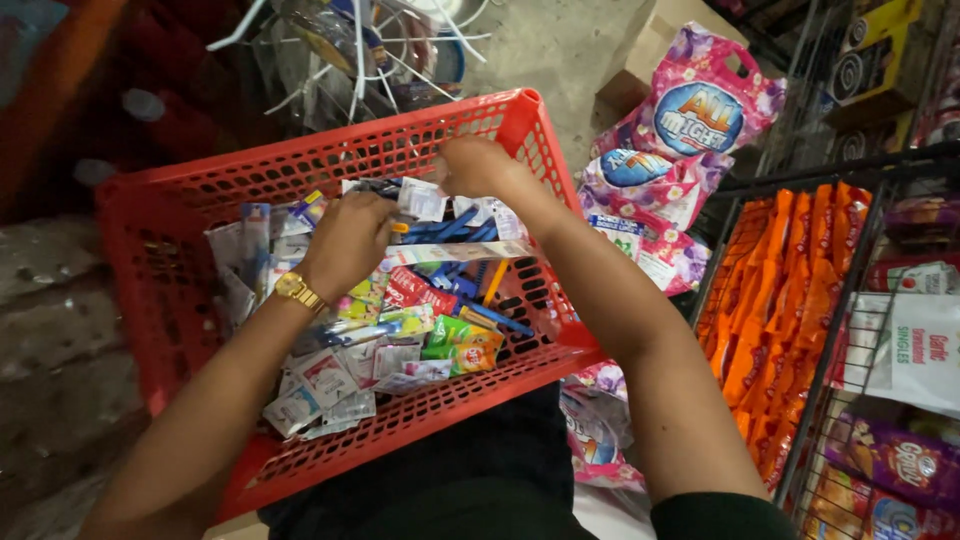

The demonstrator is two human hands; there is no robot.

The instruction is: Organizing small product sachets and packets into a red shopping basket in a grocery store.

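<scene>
Red plastic basket [180, 215], lattice walls, rests on the person's lap, tilted slightly toward the viewer. It is filled with a loose heap of small sachets [330, 385] in white, green, yellow and red, plus a clutch of blue sticks [455, 228] near the far wall, kind not clear.

Left hand [348, 240] is down in the middle of the basket, fingers curled and pressed into the heap. What it grips, if anything, is hidden under the knuckles; cannot tell. Gold wristwatch [298, 291] on that wrist.

Right hand [478, 165] is at the basket's far wall, just inside the rim, fingers pinched narrow on a small white packet [422, 200] that hangs below them, touching the blue sticks.

Right of the basket, on the floor: pink bags [690, 110] with flower print and a blue oval label, stacked against each other, one more showing under the basket's near corner. Further right of the basket, a black wire rack [850, 300] holds rows of orange packets [775, 290], with white and purple packs beyond. Beyond the basket's far rim, a white wire stand [360, 50] on grey concrete.
</scene>
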